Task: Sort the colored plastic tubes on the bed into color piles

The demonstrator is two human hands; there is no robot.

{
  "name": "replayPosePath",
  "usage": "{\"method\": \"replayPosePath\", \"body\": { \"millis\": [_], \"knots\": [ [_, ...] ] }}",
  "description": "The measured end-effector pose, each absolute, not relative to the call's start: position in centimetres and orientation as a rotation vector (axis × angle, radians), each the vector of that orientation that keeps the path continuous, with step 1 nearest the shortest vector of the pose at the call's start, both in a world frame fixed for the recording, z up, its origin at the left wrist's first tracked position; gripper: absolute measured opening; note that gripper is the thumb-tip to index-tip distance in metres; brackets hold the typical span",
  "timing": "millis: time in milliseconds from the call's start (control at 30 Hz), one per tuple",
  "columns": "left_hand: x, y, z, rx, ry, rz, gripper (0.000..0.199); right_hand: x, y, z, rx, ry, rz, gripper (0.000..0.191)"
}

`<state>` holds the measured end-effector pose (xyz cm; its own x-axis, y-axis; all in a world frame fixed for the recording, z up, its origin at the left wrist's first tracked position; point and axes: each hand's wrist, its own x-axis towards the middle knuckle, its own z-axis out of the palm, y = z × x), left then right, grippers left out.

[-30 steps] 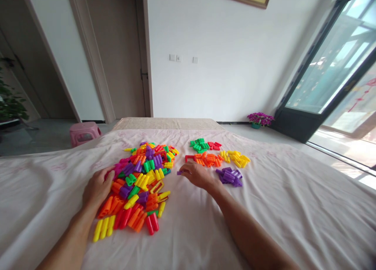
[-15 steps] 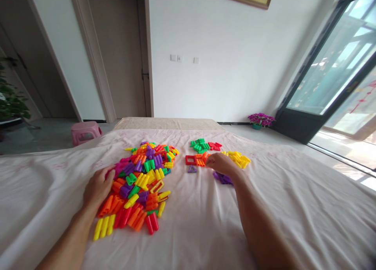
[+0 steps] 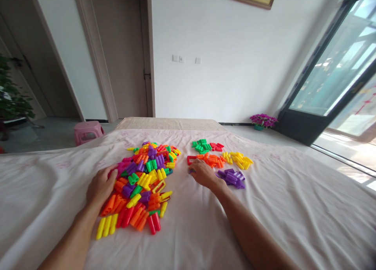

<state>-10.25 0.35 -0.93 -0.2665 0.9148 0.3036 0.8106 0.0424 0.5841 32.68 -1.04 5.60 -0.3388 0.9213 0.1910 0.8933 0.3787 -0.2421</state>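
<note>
A large mixed pile of colourful plastic pieces [image 3: 145, 180] lies left of centre. My left hand [image 3: 101, 184] rests at its left edge, its fingers closed around magenta pieces [image 3: 122, 167]. My right hand [image 3: 204, 173] is over the small purple triangle, which it mostly covers; its fingertips are bent down and what they grip is hidden. Just behind them sits a red square frame [image 3: 191, 159], beside orange pieces [image 3: 214, 160]. Smaller groups lie around: green pieces [image 3: 201, 146], red pieces [image 3: 216, 147], yellow pieces [image 3: 239, 160] and purple pieces [image 3: 233, 178].
A pale cloth [image 3: 293, 207] with soft folds covers the table. Beyond it on the floor stand a pink stool [image 3: 88, 132] at the left and a pot of magenta flowers [image 3: 263, 121] at the right.
My right hand has moved left from the orange pieces to the purple triangle, uncovering the purple group. My left hand stays at the pile. The view has shifted slightly.
</note>
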Motion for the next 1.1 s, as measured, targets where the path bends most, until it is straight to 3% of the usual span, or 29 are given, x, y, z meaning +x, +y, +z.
{"method": "replayPosePath", "body": {
  "millis": [167,333,433,733,1100],
  "knots": [
    [-10.2,0.3,-0.9,1.802,2.178,1.016,0.052,31.1,-1.7,5.9,-1.488,-2.286,0.142,0.022],
    [-10.1,0.2,-0.8,1.809,2.183,1.002,0.052,27.8,-2.9,4.8,-1.136,-2.359,0.103,0.06],
    [-10.1,0.2,-0.7,1.815,2.167,1.003,0.052,26.1,-3.4,4.2,-1.089,-2.459,0.047,0.07],
    [-10.2,0.3,-0.9,1.795,2.158,1.019,0.051,25.2,-3.3,3.3,-1.047,-2.495,0.005,0.062],
    [-9.8,-0.1,-0.4,1.77,2.178,1.001,0.05,25.6,-3.4,3.1,-0.934,-2.423,0.215,0.032]
  ]
}}
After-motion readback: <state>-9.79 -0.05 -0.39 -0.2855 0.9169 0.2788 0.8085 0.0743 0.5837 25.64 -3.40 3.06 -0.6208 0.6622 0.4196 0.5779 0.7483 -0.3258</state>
